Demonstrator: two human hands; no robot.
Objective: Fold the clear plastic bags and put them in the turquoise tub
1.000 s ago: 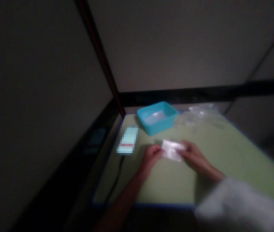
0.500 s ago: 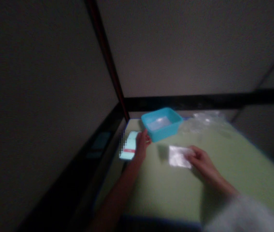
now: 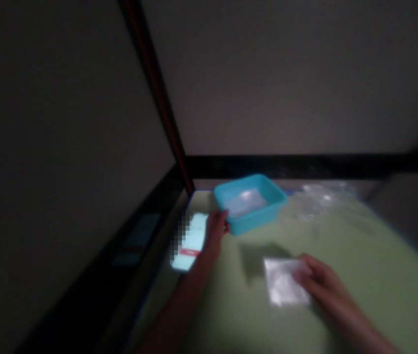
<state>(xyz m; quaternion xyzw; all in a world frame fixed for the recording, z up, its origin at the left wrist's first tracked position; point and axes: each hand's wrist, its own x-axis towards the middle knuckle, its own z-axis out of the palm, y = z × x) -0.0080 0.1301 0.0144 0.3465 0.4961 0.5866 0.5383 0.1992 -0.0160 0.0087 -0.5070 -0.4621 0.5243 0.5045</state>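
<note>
My left hand [image 3: 216, 227] is at the near left corner of a turquoise plastic basin [image 3: 256, 220], its fingers seeming to close on the corner; blur hides the exact grip. Inside the basin lies a pale, shiny flat packet or sheet [image 3: 246, 202]. My right hand [image 3: 317, 278] pinches a small clear plastic bag [image 3: 284, 282] by its right edge, held over the table in front of the basin. The bag's contents, if any, cannot be made out.
A lit phone [image 3: 191, 241] with a red bar on its screen lies left of my left wrist. Crumpled clear plastic [image 3: 326, 199] is at the table's back right. Walls stand behind and left of the greenish table [image 3: 352, 250].
My right hand with the plastic bag has come lower and nearer to me. My left fingers look closer in on the basin's corner. The view has shifted slightly.
</note>
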